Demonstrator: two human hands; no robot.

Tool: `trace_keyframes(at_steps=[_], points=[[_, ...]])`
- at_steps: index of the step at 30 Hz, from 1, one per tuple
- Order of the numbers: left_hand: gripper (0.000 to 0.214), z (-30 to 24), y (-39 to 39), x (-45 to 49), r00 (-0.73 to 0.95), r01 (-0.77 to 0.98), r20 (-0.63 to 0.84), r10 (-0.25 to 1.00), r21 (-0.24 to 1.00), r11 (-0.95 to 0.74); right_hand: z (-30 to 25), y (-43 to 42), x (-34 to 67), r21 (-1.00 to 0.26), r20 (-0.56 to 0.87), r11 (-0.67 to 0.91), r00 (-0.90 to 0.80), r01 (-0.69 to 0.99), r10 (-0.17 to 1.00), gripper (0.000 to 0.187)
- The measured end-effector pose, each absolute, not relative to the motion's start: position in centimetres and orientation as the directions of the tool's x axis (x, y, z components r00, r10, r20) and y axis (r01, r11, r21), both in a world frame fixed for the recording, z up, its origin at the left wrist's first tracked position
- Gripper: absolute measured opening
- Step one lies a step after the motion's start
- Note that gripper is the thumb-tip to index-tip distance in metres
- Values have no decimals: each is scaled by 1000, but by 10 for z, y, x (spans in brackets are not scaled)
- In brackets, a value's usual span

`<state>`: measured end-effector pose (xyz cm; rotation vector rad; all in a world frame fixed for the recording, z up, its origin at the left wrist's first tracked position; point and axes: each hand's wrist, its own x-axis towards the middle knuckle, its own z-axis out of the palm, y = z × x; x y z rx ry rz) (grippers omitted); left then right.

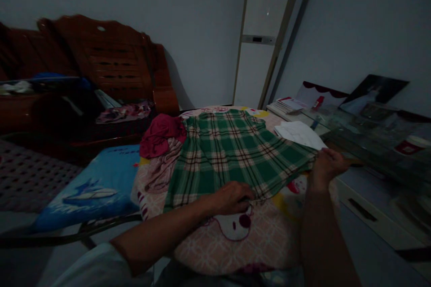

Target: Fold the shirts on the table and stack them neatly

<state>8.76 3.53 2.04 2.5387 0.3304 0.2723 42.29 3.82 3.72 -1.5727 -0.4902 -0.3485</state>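
A green plaid dress (218,143) lies spread over a padded surface covered with a pink patterned cloth (269,237). My right hand (328,163) is closed on the right corner of its hem and pulls the cloth out taut to the side. At the middle of the near hem is my left hand (234,197), its fingers curled down on the fabric edge; the fingertips are partly hidden. Beside the dress on the left, a crumpled dark-pink garment (163,136) and a paler pink one (164,166) lie in a heap.
To the left are a blue cushion (97,184) and a carved wooden sofa (111,58) with clothes on it. White papers (299,133) lie beyond my right hand, near a glass-topped cabinet (363,130) with several items. A tall white air conditioner (257,67) stands in the corner.
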Motion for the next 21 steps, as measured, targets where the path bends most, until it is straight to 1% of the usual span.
trace_keyframes(at_steps=[2,4,5,6,7,8,10,11,12,14,15,16,18,20,21], points=[[25,24,35,85,959,143,120,257,577,-804,41,36,415,-772,605,-141,785,620,135,18],[30,28,34,81,965,98,133,225,615,-783,46,35,397,-620,729,-202,652,758,210,21],[31,31,34,79,965,81,144,221,635,-768,48,35,384,-541,775,-183,571,821,270,22],[30,33,35,77,960,75,156,231,653,-753,50,36,370,-476,802,-131,490,870,342,22],[28,36,37,73,951,85,166,260,667,-740,50,37,354,-432,801,-54,410,900,437,22],[26,40,40,69,934,117,175,312,675,-728,49,39,337,-402,762,33,314,915,567,24],[20,46,50,55,856,252,187,482,664,-704,42,42,305,-370,583,162,93,915,807,24],[19,50,57,45,788,350,194,585,640,-684,37,43,292,-326,462,182,-12,928,887,23],[19,52,64,34,700,457,205,684,607,-650,33,44,281,-276,336,188,-89,943,938,21],[20,55,79,6,493,671,241,836,507,-542,24,44,266,-177,140,176,-152,968,978,20],[20,55,84,-9,390,760,252,886,456,-464,21,44,262,-144,87,164,-153,976,984,21],[22,54,88,-24,284,839,260,923,399,-370,19,45,260,-125,61,149,-142,981,988,22],[26,49,91,-51,113,941,221,969,290,-175,16,45,260,-112,50,123,-118,986,992,23],[33,42,88,-70,35,976,136,990,207,-63,15,46,261,-106,51,101,-96,989,994,24],[36,38,84,-76,32,981,91,995,186,-49,15,47,261,-103,52,95,-90,990,995,24]])
